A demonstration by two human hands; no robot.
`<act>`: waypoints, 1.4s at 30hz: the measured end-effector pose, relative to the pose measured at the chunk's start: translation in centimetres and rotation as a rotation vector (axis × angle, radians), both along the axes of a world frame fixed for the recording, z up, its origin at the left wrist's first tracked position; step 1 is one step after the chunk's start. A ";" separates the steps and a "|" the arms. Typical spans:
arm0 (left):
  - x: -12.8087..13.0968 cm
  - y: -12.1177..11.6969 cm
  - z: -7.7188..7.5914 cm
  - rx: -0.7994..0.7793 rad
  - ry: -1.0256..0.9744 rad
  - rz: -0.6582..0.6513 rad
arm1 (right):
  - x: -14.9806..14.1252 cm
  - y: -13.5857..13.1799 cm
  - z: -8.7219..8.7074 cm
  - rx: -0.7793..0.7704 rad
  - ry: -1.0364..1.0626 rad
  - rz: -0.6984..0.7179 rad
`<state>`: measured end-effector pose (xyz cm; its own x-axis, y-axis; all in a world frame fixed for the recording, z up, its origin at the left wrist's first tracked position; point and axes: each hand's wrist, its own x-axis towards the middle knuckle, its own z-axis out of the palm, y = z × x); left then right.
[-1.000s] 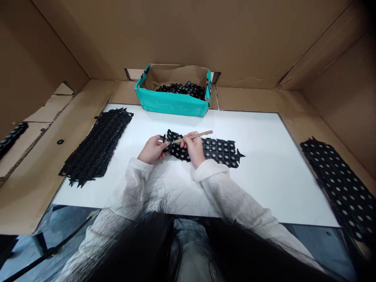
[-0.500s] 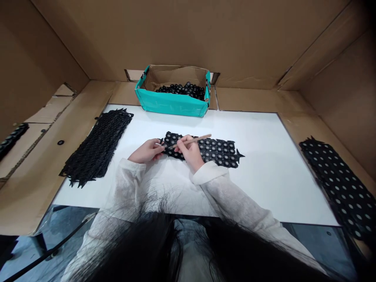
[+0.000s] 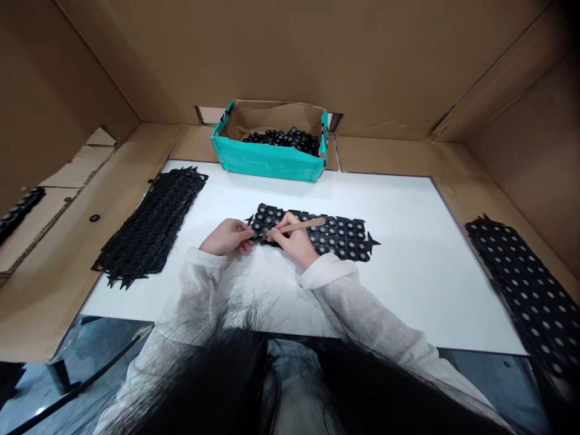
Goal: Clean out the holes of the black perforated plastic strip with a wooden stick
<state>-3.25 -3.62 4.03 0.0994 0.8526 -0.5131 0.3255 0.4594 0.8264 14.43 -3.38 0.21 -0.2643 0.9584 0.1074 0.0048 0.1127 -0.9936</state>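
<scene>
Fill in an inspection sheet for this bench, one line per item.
Surface: white board, bare at front and right.
Work things: black studded panel lying mid-board; teal-sided box behind, holding small black rings; black panel stack at left; dotted black panels at right edge.
Clutter: loose black disc on the cardboard at left.
Hands: left hand at the studded panel's left end, grip unclear; right hand holds a thin wooden stick over it.
Cables: dark line below board, lower left; cable or rod, cannot tell.
Surroundings: cardboard walls at back and both sides.
</scene>
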 end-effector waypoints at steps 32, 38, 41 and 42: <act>0.5 0.2 -0.2 0.062 0.007 -0.027 | 0.4 2.7 -1.1 -0.113 0.326 -0.237; 0.3 0.0 -0.4 0.109 0.039 -0.143 | 0.3 1.4 -0.5 -0.024 0.161 -0.146; 0.3 0.0 -1.0 0.074 0.026 -0.242 | 0.6 1.0 -0.5 -0.056 0.145 -0.079; 0.3 0.0 -1.1 0.064 0.021 -0.248 | 0.7 0.9 -0.5 -0.060 0.141 -0.057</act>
